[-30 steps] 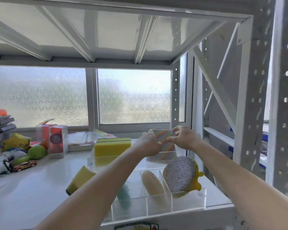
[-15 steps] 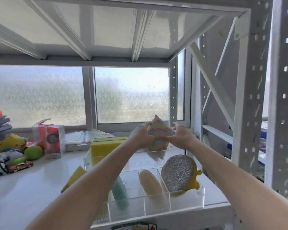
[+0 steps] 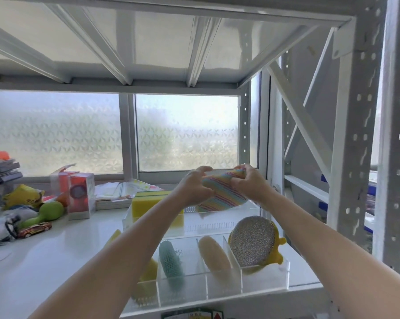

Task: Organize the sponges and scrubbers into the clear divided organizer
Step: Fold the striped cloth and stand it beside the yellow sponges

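Observation:
My left hand (image 3: 195, 185) and my right hand (image 3: 249, 183) both grip a rainbow-striped scrubber cloth (image 3: 222, 194), held tilted above the back of the clear divided organizer (image 3: 263, 282). The front compartments hold a teal scrubber (image 3: 171, 261), a cream scrubber (image 3: 214, 256) and a round silver scrubber (image 3: 252, 240) with a yellow backing. A yellow sponge (image 3: 148, 203) with a green top stands at the organizer's back left. Another yellow sponge (image 3: 149, 270) sits in the leftmost front compartment, partly hidden by my left arm.
The organizer sits on a white shelf (image 3: 45, 261) under an upper shelf, with a perforated steel post (image 3: 353, 157) at the right. At the left lie red boxes (image 3: 80, 194), a green toy (image 3: 49, 211), a toy car (image 3: 34, 229) and papers (image 3: 118, 192).
Both hands lifted the striped cloth, folded it to a point, then turned it so it now lies slanted with its lower edge toward the organizer.

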A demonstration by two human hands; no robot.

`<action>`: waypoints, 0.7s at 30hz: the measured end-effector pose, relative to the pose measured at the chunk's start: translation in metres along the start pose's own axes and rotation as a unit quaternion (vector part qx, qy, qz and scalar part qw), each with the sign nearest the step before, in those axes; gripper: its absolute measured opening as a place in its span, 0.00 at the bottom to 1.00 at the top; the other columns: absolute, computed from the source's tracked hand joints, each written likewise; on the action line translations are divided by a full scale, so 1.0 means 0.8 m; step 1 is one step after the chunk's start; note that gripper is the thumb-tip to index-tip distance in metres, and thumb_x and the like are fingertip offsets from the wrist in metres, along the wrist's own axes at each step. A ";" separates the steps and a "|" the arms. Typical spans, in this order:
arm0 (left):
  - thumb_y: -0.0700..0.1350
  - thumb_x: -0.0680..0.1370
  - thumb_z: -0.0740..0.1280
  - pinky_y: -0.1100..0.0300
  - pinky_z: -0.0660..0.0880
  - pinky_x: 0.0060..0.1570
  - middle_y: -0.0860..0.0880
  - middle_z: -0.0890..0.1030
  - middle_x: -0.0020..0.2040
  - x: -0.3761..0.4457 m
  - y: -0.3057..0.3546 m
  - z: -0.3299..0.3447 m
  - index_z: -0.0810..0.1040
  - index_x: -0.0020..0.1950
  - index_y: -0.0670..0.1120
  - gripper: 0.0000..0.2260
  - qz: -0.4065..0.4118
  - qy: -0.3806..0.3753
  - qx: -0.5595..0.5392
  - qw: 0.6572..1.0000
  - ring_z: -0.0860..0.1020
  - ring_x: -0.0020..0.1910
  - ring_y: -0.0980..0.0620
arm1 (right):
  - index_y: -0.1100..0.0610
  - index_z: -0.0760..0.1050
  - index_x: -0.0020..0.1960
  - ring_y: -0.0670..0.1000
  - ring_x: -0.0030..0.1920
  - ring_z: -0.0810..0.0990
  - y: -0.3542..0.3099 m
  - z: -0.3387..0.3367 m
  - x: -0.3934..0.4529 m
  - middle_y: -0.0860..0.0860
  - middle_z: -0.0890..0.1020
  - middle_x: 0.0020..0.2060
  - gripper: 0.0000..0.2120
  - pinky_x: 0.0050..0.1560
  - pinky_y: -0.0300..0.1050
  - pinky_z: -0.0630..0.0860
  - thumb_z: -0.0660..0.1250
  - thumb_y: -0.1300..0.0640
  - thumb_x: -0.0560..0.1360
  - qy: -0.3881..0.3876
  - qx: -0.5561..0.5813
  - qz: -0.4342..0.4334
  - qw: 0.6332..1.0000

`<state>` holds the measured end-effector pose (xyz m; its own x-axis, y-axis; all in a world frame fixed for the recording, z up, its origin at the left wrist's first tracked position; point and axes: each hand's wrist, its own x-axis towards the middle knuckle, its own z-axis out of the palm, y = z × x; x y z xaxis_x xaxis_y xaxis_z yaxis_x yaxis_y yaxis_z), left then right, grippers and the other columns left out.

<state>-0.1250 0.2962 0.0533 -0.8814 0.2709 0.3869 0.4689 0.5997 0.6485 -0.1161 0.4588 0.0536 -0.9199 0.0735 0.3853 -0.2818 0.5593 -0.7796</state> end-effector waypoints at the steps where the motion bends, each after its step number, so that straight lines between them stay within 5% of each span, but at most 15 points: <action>1: 0.37 0.69 0.67 0.52 0.73 0.62 0.43 0.71 0.66 0.001 -0.001 -0.001 0.65 0.71 0.48 0.30 -0.009 0.012 -0.005 1.000 0.73 0.62 0.45 | 0.63 0.67 0.63 0.53 0.45 0.76 0.000 0.001 0.000 0.54 0.75 0.44 0.18 0.52 0.50 0.77 0.62 0.61 0.75 0.003 0.025 0.015 1.000; 9: 0.36 0.71 0.60 0.56 0.74 0.54 0.41 0.76 0.60 -0.003 0.001 0.000 0.70 0.66 0.42 0.22 -0.027 -0.008 0.073 0.997 0.75 0.57 0.45 | 0.63 0.62 0.68 0.46 0.40 0.74 0.010 0.006 -0.004 0.51 0.73 0.42 0.21 0.39 0.38 0.74 0.60 0.65 0.76 -0.038 0.057 0.068 0.995; 13: 0.38 0.71 0.60 0.56 0.75 0.53 0.41 0.73 0.59 -0.003 0.001 0.002 0.71 0.63 0.41 0.19 -0.037 -0.019 0.115 0.993 0.75 0.55 0.45 | 0.62 0.61 0.70 0.48 0.40 0.74 0.012 0.010 -0.002 0.52 0.73 0.42 0.24 0.50 0.49 0.77 0.55 0.69 0.74 -0.045 0.016 0.059 0.997; 21: 0.42 0.74 0.58 0.53 0.72 0.60 0.43 0.68 0.62 -0.008 0.003 0.014 0.65 0.68 0.42 0.22 -0.037 -0.062 0.251 0.965 0.73 0.61 0.44 | 0.60 0.67 0.64 0.54 0.50 0.76 0.014 0.011 -0.002 0.55 0.76 0.50 0.19 0.49 0.45 0.75 0.56 0.64 0.74 -0.048 -0.134 0.041 0.989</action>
<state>-0.1189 0.3042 0.0450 -0.9258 0.2834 0.2501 0.3460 0.9017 0.2592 -0.1200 0.4578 0.0398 -0.9618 0.0572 0.2678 -0.1339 0.7547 -0.6423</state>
